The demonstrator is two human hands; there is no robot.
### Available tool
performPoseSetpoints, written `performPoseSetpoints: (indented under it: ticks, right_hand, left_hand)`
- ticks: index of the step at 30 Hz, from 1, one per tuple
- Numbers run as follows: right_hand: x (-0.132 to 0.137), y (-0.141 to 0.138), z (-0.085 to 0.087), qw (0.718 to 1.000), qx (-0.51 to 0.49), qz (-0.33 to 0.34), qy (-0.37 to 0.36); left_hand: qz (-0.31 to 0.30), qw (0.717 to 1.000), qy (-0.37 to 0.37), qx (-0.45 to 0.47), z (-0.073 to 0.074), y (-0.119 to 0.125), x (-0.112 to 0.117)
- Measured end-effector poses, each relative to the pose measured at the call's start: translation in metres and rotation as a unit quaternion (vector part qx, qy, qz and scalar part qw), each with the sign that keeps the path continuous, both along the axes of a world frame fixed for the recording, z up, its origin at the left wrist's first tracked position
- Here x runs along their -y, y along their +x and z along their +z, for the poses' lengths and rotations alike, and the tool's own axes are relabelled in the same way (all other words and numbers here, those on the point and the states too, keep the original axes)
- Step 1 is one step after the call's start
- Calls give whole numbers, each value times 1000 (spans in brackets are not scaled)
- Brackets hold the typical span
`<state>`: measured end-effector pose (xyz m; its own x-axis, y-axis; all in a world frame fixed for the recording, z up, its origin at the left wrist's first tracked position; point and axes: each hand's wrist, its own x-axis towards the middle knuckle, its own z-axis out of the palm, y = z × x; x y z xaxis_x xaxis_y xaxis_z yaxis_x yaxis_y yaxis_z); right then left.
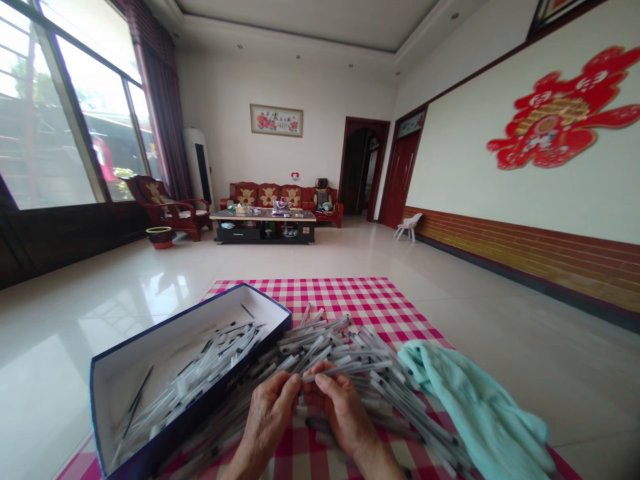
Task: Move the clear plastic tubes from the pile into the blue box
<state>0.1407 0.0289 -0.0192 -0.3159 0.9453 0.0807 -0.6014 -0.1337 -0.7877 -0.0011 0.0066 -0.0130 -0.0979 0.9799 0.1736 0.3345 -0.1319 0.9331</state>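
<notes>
Low in the middle of the head view, my left hand (270, 408) and my right hand (345, 407) meet fingertip to fingertip. My right thumb and fingers are closed on a slim pale pen (357, 367), whose barrel points off to the right. The left thumb and forefinger pinch at the pen's near end; whether they hold a separate small part there is too blurred to tell. Around and beneath both hands lies a heap of similar pens (400, 397) with whitish barrels and dark ends. To the left, an open box (245, 288) with a blue outside and white inside contains loose pen parts (213, 363).
A pink-and-white checked cloth (367, 291) covers the work surface. On its right side lies a crumpled mint-green cloth (475, 400). Farther off across the tiled floor are a low table (237, 233), a wooden sofa (257, 190) and a small chair (409, 225).
</notes>
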Motion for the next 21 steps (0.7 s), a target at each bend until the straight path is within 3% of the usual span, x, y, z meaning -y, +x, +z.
performPoseSetpoints:
  ticks: [6, 13, 21]
  right_hand:
    - [1, 0, -1, 1000, -5, 6, 4]
    - [0, 0, 0, 1000, -13, 8, 10]
    - [2, 1, 0, 1000, 1, 4, 4]
  left_hand:
    - [18, 999, 3, -33, 1, 1, 1]
    - [-9, 999, 41, -18, 3, 0, 1]
    - [34, 999, 20, -36, 0, 2, -1]
